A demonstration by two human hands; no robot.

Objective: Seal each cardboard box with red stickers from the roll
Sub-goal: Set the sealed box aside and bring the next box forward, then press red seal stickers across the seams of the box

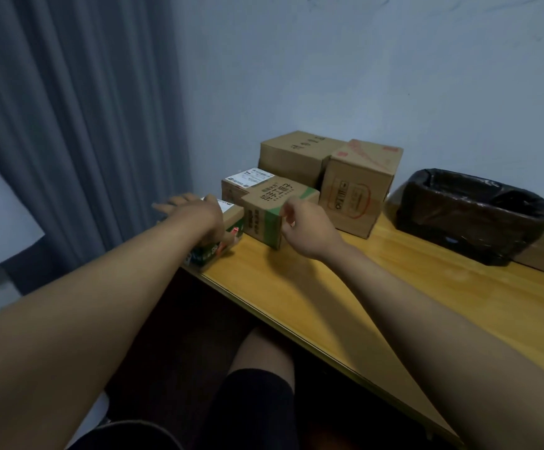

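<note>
- Yellow wooden tabletop (377,303) noted nearest.
- Right hand (300,227): grip curled, pinching the near right corner of the green-banded brown cardboard box (272,206).
- Left hand (196,209): fingers spread flat, resting on the small low printed carton (225,228) just left.
- Sticker roll not seen.

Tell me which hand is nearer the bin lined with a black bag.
Right. The right hand is at the green-striped box, left of the bin; the left hand lies farther left on a small box.
</note>
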